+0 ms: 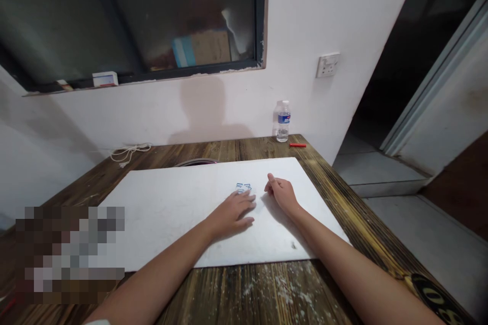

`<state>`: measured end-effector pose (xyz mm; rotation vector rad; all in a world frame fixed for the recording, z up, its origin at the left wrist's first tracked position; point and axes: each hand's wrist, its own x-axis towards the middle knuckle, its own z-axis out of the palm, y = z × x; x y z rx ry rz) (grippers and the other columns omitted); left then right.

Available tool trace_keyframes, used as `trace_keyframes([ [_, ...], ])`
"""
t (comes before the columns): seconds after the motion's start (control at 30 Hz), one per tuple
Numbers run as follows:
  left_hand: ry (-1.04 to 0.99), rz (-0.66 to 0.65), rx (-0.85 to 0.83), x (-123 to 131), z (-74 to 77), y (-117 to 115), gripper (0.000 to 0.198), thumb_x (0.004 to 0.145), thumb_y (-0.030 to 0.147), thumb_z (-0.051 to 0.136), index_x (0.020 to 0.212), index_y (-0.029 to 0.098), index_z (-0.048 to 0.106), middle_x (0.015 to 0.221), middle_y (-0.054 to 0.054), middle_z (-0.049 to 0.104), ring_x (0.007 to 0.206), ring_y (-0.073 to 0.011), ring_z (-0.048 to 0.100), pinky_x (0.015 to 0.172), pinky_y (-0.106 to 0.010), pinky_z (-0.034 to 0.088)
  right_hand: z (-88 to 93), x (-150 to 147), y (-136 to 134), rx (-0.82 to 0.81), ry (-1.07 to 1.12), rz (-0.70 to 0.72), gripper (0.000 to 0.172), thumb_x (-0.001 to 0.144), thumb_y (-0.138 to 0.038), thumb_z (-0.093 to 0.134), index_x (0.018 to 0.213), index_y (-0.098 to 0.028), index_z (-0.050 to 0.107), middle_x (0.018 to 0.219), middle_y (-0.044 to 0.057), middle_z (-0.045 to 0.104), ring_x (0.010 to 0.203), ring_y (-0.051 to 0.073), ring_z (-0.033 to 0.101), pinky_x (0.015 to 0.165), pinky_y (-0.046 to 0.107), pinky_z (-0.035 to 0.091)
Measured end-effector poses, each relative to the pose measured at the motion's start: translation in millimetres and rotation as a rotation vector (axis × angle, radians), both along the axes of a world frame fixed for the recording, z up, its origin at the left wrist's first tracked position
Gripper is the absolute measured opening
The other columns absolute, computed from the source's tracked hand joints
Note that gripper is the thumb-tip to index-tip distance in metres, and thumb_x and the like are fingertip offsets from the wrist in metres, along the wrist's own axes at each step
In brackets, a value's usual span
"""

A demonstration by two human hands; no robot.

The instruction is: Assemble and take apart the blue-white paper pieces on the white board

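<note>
A large white board (163, 213) lies on a dark wooden table (244, 294). My left hand (233, 212) rests flat on the board, fingers stretched out, with its fingertips on some small clear pieces with blue print (243, 187). My right hand (280, 192) lies just right of those pieces, its fingers curled loosely inward; nothing shows inside them.
A small water bottle (282, 121) stands at the table's back edge by the wall, a red pen-like stick (297, 145) beside it. A white cable (129, 153) lies at the back left. A wall socket (328, 65) and a dark window (129, 15) are above. The floor drops off on the right.
</note>
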<state>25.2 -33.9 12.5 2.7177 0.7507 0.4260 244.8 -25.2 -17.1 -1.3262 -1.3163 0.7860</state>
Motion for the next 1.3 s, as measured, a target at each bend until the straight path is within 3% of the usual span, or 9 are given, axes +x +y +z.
trace_keyframes([
  [0.07, -0.035, -0.143, -0.054, 2.3, 4.4, -4.6, 0.02, 0.089, 0.026, 0.054, 0.103, 0.023, 0.068, 0.122, -0.007, 0.067, 0.124, -0.0218, 0.053, 0.106, -0.04, 0.038, -0.4, 0.1, 0.3, 0.001, 0.0, -0.002, 0.065, 0.088, -0.068, 0.037, 0.055, -0.018, 0.063, 0.05, 0.002, 0.056, 0.052, 0.016, 0.053, 0.057, 0.028, 0.037],
  [0.17, -0.074, -0.129, -0.006, 5.0, 4.1, -7.1, 0.015, 0.087, 0.021, 0.054, 0.092, 0.022, 0.068, 0.107, -0.005, 0.071, 0.111, -0.0203, 0.06, 0.099, -0.038, 0.043, -0.7, 0.0, 0.6, -0.004, -0.006, -0.001, 0.065, 0.088, -0.069, 0.037, 0.055, -0.018, 0.063, 0.05, 0.002, 0.056, 0.053, 0.016, 0.053, 0.056, 0.028, 0.038],
  [0.37, -0.112, 0.416, 0.239, -0.7, -11.3, 8.3, 0.036, 0.084, 0.008, 0.051, 0.115, 0.023, 0.062, 0.135, -0.007, 0.056, 0.127, -0.0258, 0.047, 0.105, -0.046, 0.038, 0.5, -1.0, -0.6, 0.0, -0.004, -0.004, 0.065, 0.088, -0.067, 0.038, 0.055, -0.018, 0.064, 0.051, 0.002, 0.056, 0.053, 0.015, 0.052, 0.057, 0.028, 0.036],
  [0.47, -0.043, 0.567, 0.199, -4.3, -13.4, 13.5, 0.036, 0.087, 0.014, 0.05, 0.121, 0.022, 0.059, 0.133, -0.009, 0.058, 0.127, -0.0279, 0.048, 0.104, -0.049, 0.038, -0.1, -0.9, -0.6, -0.006, 0.001, -0.005, 0.064, 0.088, -0.067, 0.039, 0.055, -0.018, 0.064, 0.051, 0.002, 0.056, 0.053, 0.015, 0.052, 0.057, 0.028, 0.036],
  [0.7, 0.028, 0.03, 0.028, 0.2, -3.4, 0.2, 0.033, 0.082, 0.034, 0.065, 0.114, 0.023, 0.063, 0.139, -0.007, 0.055, 0.139, -0.0294, 0.036, 0.112, -0.049, 0.028, -3.2, -0.6, 2.5, 0.024, -0.019, 0.003, 0.064, 0.09, -0.066, 0.037, 0.056, -0.018, 0.063, 0.05, 0.002, 0.056, 0.053, 0.016, 0.053, 0.058, 0.029, 0.037],
  [0.83, -0.048, 0.149, 0.082, 3.0, -7.8, 1.1, 0.01, 0.083, 0.021, 0.061, 0.092, 0.022, 0.065, 0.122, -0.005, 0.066, 0.131, -0.028, 0.046, 0.107, -0.047, 0.034, -2.6, -0.6, 1.8, 0.018, -0.023, 0.002, 0.064, 0.09, -0.066, 0.037, 0.056, -0.018, 0.064, 0.05, 0.002, 0.056, 0.053, 0.016, 0.053, 0.057, 0.028, 0.037],
  [1.0, -0.087, 0.458, 0.145, 0.2, -11.0, 8.8, 0.028, 0.085, 0.007, 0.047, 0.101, 0.021, 0.065, 0.115, -0.007, 0.068, 0.113, -0.0244, 0.057, 0.098, -0.046, 0.043, -1.6, 0.0, 0.7, -0.014, -0.018, 0.0, 0.062, 0.089, -0.065, 0.039, 0.057, -0.018, 0.064, 0.051, 0.002, 0.057, 0.054, 0.015, 0.052, 0.058, 0.028, 0.037],
  [1.2, -0.004, 0.002, 0.065, 1.7, 0.9, -2.5, 0.036, 0.08, 0.032, 0.067, 0.115, 0.024, 0.062, 0.132, -0.007, 0.057, 0.126, -0.0268, 0.046, 0.107, -0.044, 0.034, -1.0, 0.3, 0.8, 0.002, -0.032, 0.002, 0.062, 0.089, -0.065, 0.038, 0.056, -0.019, 0.063, 0.05, 0.001, 0.057, 0.054, 0.016, 0.053, 0.058, 0.028, 0.037],
  [1.3, -0.002, -0.008, 0.038, 5.5, 3.0, -6.9, 0.031, 0.072, 0.036, 0.074, 0.098, 0.022, 0.064, 0.116, -0.006, 0.063, 0.114, -0.026, 0.053, 0.1, -0.042, 0.04, -1.2, 0.0, 1.0, 0.001, -0.035, 0.005, 0.063, 0.089, -0.065, 0.038, 0.055, -0.019, 0.063, 0.05, 0.001, 0.057, 0.054, 0.016, 0.053, 0.059, 0.028, 0.037],
])
